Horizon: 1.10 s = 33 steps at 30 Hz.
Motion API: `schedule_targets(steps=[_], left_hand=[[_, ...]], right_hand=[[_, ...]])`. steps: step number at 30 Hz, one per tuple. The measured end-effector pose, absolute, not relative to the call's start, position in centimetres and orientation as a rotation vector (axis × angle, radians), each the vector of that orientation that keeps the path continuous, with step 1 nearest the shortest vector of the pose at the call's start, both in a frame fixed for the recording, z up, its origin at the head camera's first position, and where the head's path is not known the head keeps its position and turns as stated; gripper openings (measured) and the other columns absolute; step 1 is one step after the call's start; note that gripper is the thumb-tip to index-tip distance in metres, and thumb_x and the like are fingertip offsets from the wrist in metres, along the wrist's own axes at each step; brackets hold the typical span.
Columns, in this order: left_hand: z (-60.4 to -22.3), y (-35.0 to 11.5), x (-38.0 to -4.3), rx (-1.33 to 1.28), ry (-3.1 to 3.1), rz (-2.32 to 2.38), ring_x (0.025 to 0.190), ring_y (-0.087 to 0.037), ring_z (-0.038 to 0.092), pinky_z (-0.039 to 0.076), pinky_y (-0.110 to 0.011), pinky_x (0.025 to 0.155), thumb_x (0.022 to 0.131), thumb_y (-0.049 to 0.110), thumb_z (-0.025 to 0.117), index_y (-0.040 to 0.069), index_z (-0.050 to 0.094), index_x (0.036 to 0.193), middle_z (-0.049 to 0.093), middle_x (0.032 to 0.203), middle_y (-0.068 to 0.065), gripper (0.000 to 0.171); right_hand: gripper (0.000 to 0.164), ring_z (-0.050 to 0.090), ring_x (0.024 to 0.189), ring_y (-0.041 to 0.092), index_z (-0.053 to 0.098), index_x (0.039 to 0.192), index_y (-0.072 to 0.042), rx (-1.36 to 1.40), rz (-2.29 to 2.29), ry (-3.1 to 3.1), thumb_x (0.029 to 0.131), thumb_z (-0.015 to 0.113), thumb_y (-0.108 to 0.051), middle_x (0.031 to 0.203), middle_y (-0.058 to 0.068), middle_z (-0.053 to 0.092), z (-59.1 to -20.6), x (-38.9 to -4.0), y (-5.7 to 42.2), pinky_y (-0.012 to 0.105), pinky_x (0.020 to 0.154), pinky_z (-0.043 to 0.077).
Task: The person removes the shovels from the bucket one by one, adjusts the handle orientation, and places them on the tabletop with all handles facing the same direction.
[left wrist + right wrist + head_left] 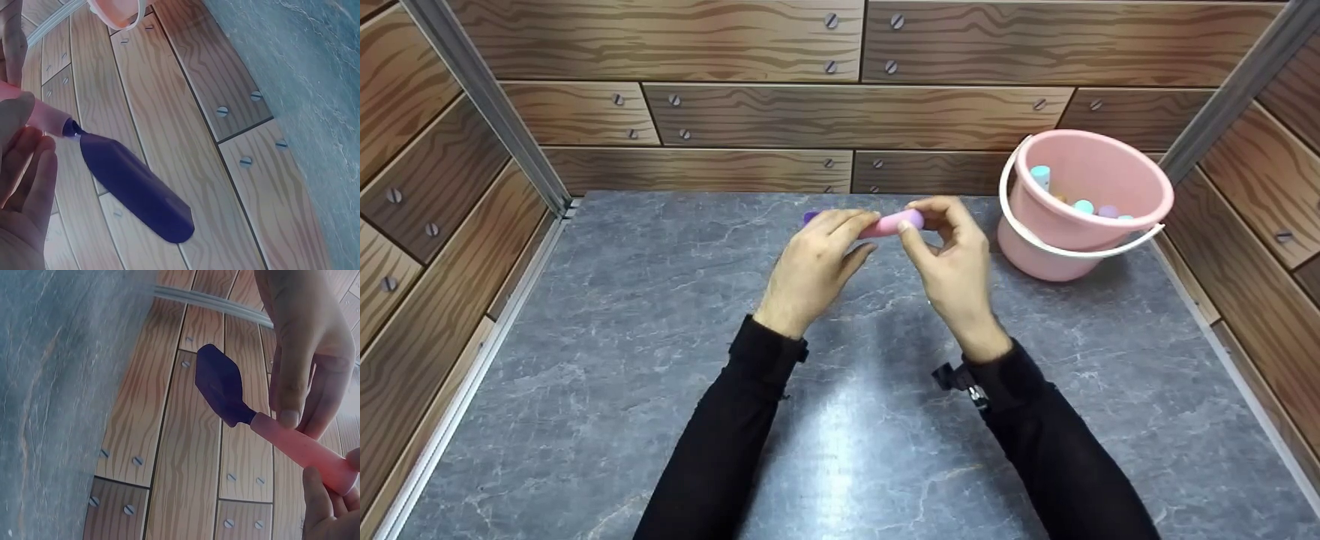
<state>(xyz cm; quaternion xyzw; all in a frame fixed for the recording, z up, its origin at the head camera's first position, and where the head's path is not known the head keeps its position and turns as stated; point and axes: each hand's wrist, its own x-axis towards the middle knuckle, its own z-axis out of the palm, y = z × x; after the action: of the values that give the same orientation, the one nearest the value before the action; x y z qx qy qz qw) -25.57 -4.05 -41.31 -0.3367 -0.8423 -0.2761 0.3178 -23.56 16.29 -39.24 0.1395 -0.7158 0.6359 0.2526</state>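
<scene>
A toy trowel with a pink handle (306, 453) and a dark purple blade (138, 191) is held in the air between both hands, lying nearly level. My left hand (814, 259) grips the handle near the blade, its fingers over the top. At the other end, the fingers and thumb of my right hand (956, 266) pinch the lilac-tinted tip of the handle. From the head view most of the blade is hidden behind the left hand. The right wrist view shows the blade pointing up and left, away from the right hand.
To the right, near the back wall, stands a pink bucket (1099, 161) with a white carrying handle (1027, 236). Several teal, purple and light blue things lie inside it. Wood-patterned walls (750, 112) bound the grey marbled table (607, 315) at the back and sides.
</scene>
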Motion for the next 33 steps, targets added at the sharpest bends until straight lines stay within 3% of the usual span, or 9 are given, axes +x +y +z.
schedule_targets(steps=[7, 12, 19, 33], left_hand=[[-41.5, -3.9, -25.7, -0.903, -2.193, -0.746, 0.125, -0.031, 0.083, 0.069, -0.041, 0.115, 0.112, 0.018, 0.081, 0.004, 0.081, 0.137, 0.087, 0.131, -0.012, 0.029], [-41.6, -3.8, -25.7, -0.922, -2.176, -0.728, 0.12, -0.03, 0.084, 0.07, -0.039, 0.113, 0.111, 0.015, 0.082, 0.004, 0.082, 0.134, 0.088, 0.128, -0.011, 0.026], [-41.3, -4.3, -25.9, -0.975, -2.181, -0.689, 0.12, -0.03, 0.085, 0.07, -0.039, 0.112, 0.11, 0.012, 0.082, 0.003, 0.081, 0.134, 0.088, 0.128, -0.011, 0.025], [-41.3, -5.6, -26.6, -1.071, -2.147, -0.557, 0.113, -0.028, 0.085, 0.072, -0.035, 0.106, 0.109, 0.003, 0.082, 0.001, 0.077, 0.128, 0.088, 0.122, -0.011, 0.02]], right_hand=[[0.022, 0.078, 0.108, 0.011, 0.076, 0.123, 0.007, 0.408, 1.781, -1.93, 0.102, 0.082, 0.004, 0.124, 0.02, 0.079, -39.8, -23.3, 16.0, 0.021, 0.093, 0.071], [0.023, 0.076, 0.108, 0.012, 0.074, 0.124, 0.009, 0.416, 1.833, -1.931, 0.102, 0.081, 0.005, 0.12, 0.01, 0.078, -39.9, -23.0, 15.9, 0.024, 0.089, 0.073], [0.025, 0.075, 0.11, 0.015, 0.072, 0.127, 0.009, 0.43, 1.882, -1.966, 0.103, 0.079, 0.007, 0.121, 0.006, 0.076, -39.9, -23.0, 16.0, 0.023, 0.091, 0.073], [0.029, 0.078, 0.121, 0.016, 0.074, 0.13, 0.007, 0.545, 1.797, -2.134, 0.104, 0.086, 0.002, 0.13, 0.018, 0.078, -40.1, -22.8, 16.3, 0.03, 0.102, 0.074]])
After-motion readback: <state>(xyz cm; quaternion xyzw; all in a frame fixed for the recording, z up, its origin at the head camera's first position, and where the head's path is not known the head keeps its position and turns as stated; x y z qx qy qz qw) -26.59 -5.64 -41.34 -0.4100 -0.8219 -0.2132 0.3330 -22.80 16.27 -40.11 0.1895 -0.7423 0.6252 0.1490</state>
